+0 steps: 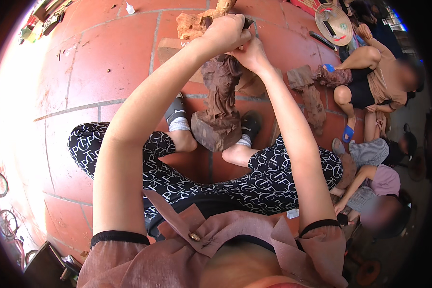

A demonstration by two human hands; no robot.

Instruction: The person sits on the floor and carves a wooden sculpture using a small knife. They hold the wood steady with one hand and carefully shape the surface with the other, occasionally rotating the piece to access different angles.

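Note:
A dark brown carved wooden statue (222, 84) with draped folds stands between my feet, its blocky base (216, 132) nearest me. My left hand (227, 32) is closed in a fist at the statue's upper end, and a small dark piece (248, 23) shows beside its fingers. What that piece is I cannot make out. Just below and to the right, my right hand (250, 52) meets the left, its fingers bent together near the statue's top. Both hands hide the upper end of the statue and whatever lies in their grip.
Pale carved wood (191, 26) sits just beyond my hands on the red tiled floor (115, 53). Dark wood pieces (313, 103) lie at my right. Several people sit farther right, one holding a foot against a reddish carving (335, 77). A conical hat (333, 25) rests at far right.

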